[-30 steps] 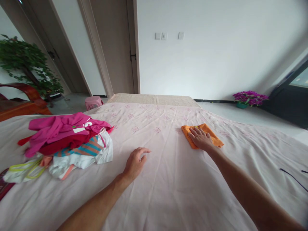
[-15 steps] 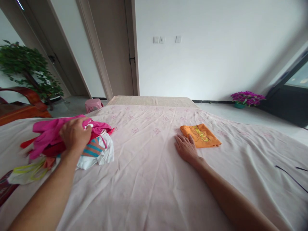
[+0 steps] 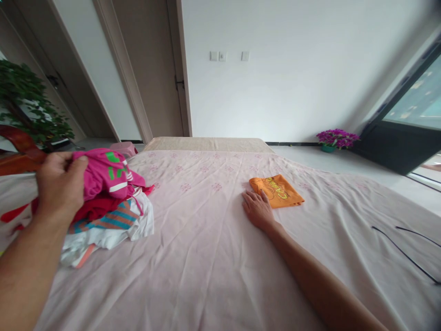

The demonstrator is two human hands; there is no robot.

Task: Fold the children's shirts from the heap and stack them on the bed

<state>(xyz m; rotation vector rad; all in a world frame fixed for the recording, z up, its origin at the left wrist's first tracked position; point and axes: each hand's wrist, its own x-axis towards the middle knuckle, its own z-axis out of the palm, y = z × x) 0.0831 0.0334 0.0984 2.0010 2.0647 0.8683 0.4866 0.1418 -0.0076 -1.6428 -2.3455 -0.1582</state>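
My left hand (image 3: 62, 184) grips the edge of a bright pink garment (image 3: 103, 177) with green and white print, lifting it at the top of a clothes pile. Beneath it lie a red cloth (image 3: 98, 209), a blue-and-orange striped piece (image 3: 119, 218) and white fabric (image 3: 143, 216). On the right, my right hand (image 3: 257, 208) lies flat with fingers stretched out, its fingertips at the near left edge of a folded orange garment (image 3: 278, 192) with yellow lettering. My left forearm hides part of the pile's left side.
A pale floral sheet (image 3: 206, 257) with creases covers the surface. Black cords (image 3: 406, 250) lie at the right. A pink stool (image 3: 124, 149), a wooden chair arm (image 3: 20, 145) and a leafy plant (image 3: 27, 96) stand at the left; purple flowers (image 3: 337, 138) sit by the far wall.
My left hand has moved left and closed on the pink garment, pulling its side up so the green and white print shows. My right hand stays by the orange garment. The view has turned slightly right.
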